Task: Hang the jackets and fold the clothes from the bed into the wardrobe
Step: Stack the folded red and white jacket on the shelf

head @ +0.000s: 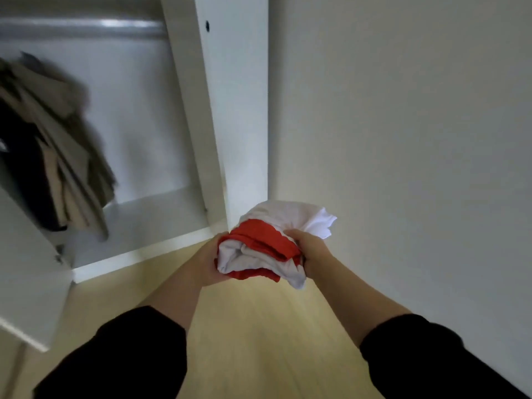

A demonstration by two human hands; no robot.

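Holding: both hands grip one bundle of folded clothes (260, 249), red and white layers stacked together, carried in the air just right of the wardrobe (230, 116) and above the floor (244, 326).
Left hand (208, 263): fingers curled under and around the bundle's left end, the arm in a pushed-up black sleeve (129, 355).
Right hand (312, 249): fingers wrapped over the bundle's right side, thumb on top, white fabric sticking out beyond it.
Wardrobe: open, white, with a metal rail (86, 25) across the top.
Jackets (51, 156): beige, olive and dark ones hang inside the wardrobe at its left, blurred.
Wardrobe door (28, 277): swung open at the wardrobe's left.
Wall (403, 125): plain, meeting the wardrobe's right side.
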